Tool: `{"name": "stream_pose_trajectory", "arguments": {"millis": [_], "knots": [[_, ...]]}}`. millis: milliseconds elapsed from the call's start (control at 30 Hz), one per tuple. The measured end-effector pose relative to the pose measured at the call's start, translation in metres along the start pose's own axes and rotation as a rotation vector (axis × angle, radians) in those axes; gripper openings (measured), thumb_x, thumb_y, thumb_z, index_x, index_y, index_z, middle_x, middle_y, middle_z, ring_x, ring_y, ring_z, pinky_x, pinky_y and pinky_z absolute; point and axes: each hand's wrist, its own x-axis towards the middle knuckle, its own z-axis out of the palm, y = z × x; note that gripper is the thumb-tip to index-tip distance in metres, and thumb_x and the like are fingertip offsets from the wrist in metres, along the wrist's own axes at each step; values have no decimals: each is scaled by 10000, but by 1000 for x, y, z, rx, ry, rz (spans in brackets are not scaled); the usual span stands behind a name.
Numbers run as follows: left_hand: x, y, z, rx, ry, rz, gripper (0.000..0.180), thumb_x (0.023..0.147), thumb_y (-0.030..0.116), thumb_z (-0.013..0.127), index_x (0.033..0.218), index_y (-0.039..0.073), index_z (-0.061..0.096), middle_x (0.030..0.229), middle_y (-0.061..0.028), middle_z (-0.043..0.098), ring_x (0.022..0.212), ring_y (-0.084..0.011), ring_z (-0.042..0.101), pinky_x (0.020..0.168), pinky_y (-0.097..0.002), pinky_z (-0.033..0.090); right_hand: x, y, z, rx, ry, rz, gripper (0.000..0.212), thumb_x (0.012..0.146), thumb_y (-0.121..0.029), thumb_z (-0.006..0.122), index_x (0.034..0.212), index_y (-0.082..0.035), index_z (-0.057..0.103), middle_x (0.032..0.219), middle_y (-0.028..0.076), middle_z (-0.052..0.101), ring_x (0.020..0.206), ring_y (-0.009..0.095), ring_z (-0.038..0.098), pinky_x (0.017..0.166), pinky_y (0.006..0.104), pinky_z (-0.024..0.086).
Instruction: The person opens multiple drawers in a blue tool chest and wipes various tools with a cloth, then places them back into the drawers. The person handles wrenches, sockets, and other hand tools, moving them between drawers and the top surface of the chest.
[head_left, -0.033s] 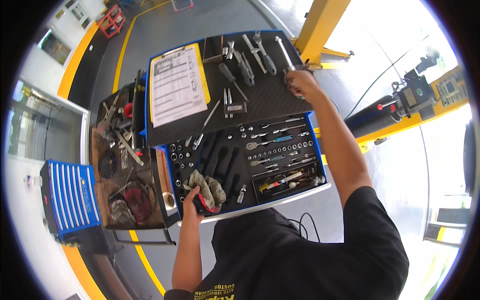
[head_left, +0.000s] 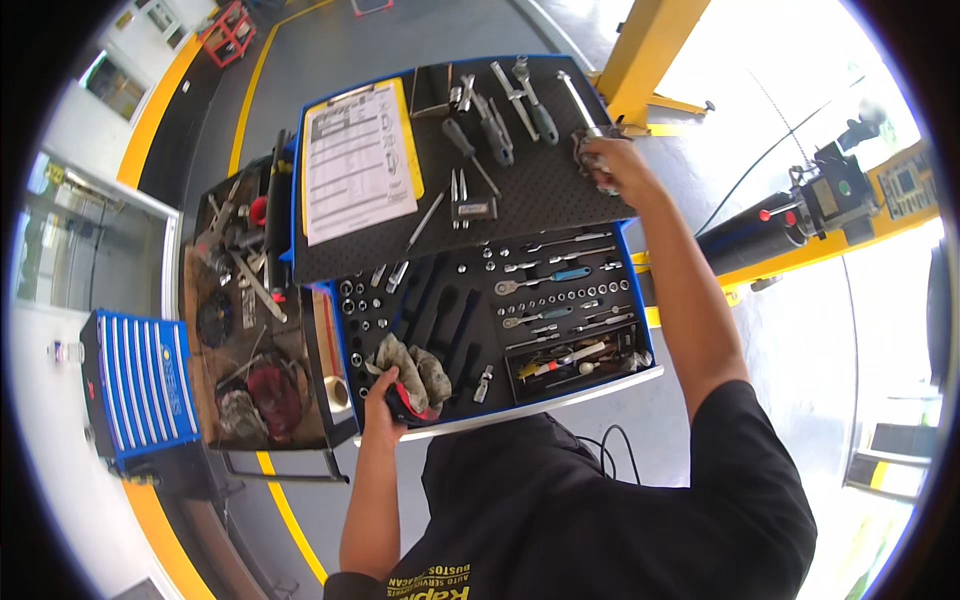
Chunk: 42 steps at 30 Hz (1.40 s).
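My right hand (head_left: 614,168) is closed around a dark, stained rag (head_left: 592,165), pressed on the lower end of a long chrome tool (head_left: 577,100). This tool lies at the right end of the black top mat (head_left: 390,252) of a blue tool cabinet; its handle is hidden by rag and fingers. Over the open drawer's front left, my left hand (head_left: 382,402) grips a cloth bundle (head_left: 402,370), stained beige with a red and black part. Beside the right hand on the mat lie ratchets (head_left: 536,105), pliers (head_left: 492,130) and a screwdriver (head_left: 468,155).
A clipboard (head_left: 362,165) with a printed form covers the mat's left. Sockets and small ratchets (head_left: 540,282) fill the drawer (head_left: 470,330), with an open box (head_left: 575,365) at its right. A cluttered cart (head_left: 240,330) stands left; a yellow lift post (head_left: 650,60) rises behind right.
My right hand and its rag have shifted slightly toward me and to the right along the chrome tool. My left hand keeps its hold on the cloth bundle. The view has tilted a little.
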Motion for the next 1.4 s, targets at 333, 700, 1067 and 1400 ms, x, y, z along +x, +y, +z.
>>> {"name": "stream_pose_trajectory", "arguments": {"millis": [333,700,1067,1400], "knots": [[-57,-15,94,-163,-603,108,641,1019,449,616,1520,62,510,1470,-152,618,1372,-316,585,1194,-515,431,-274,75,0,191,-536,39,148,984,-114,609,1112,-45,586,746,-22,539,573,66,498,487,239,378],[-100,-42,201,21,-313,158,465,1059,443,629,1310,52,655,1141,-78,751,965,-194,745,886,-359,615,-382,88,82,-362,-467,-49,288,1034,-269,619,1119,-1,560,858,210,641,786,361,616,753,485,478],[-164,133,83,-31,-853,756,736,942,671,651,1398,103,545,1197,-55,673,1053,-202,707,940,-408,616,-436,101,163,645,-1268,315,244,1120,-238,516,1170,-7,575,764,1,451,614,119,463,543,291,394],[-183,130,112,427,-317,1342,454,867,342,878,1078,27,627,974,-40,708,820,-94,585,718,-268,491,-393,37,266,-240,-687,-353,295,1082,-248,612,1200,21,640,1046,113,740,1003,177,701,876,353,539]]}}
